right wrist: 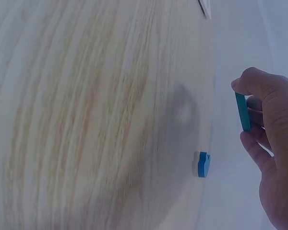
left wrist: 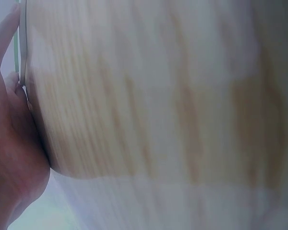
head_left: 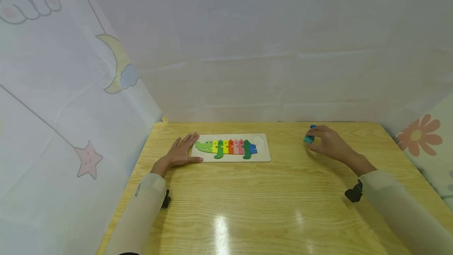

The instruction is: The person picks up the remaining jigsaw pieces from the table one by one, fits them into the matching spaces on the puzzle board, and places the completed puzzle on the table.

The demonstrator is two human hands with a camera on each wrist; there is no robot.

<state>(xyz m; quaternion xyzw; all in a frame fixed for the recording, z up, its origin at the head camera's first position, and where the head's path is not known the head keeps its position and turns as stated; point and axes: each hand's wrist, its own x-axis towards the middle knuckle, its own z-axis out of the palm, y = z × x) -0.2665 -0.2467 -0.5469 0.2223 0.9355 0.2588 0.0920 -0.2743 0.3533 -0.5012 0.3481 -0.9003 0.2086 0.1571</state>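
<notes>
A pale wooden crocodile puzzle board (head_left: 263, 154) lies near the table's back edge, left of centre. In it sit a green head piece (head_left: 204, 146), several coloured body pieces and a blue piece (head_left: 253, 148) near the right end, beside a bare curved outline. My left hand (head_left: 179, 153) rests at the board's left end, fingers spread, thumb along the near edge. Off to the right, my right hand (head_left: 327, 141) pinches a teal puzzle piece (right wrist: 242, 111) between thumb and fingertips, raised above the table. Another blue puzzle piece (right wrist: 203, 165) lies on the table just past that hand.
The wooden table (head_left: 233, 192) has a white patterned sheet (head_left: 247, 70) hanging behind its back edge, and more sheeting at the left and right. Both sleeves stretch in from the near side, with a dark wrist device (head_left: 354, 193) by the right cuff.
</notes>
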